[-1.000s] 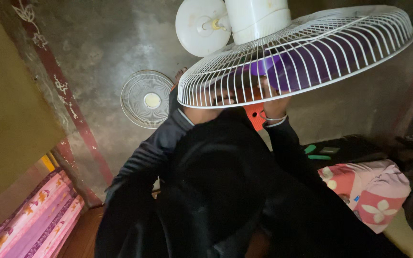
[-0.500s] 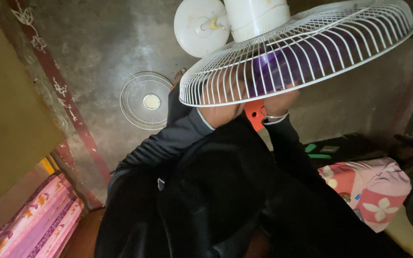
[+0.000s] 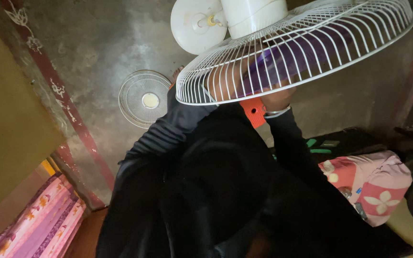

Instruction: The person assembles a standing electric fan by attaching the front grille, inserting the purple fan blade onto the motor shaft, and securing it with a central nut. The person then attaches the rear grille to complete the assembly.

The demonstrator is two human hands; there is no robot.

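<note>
- Since half a second ago the white wire fan guard has tipped lower over both hands, hiding more of them, and the view has slid slightly so the loose front grille on the concrete floor sits a touch higher.
- The guard, with the purple blades inside and the white motor housing behind, stands just before the person's chest, above the dark-sleeved arms.
- The left hand shows only through the wires; the right hand, a bangle at its wrist, sits at the guard's lower rim beside an orange tool. Whether the fingers are closed on anything cannot be told.
- The guard looks light and springy, its thin wires apt to bend; the outer rim or the stiff housing seems the surer hold, and the plastic blades probably flex.
- A pink flowered cloth lies at right.
</note>
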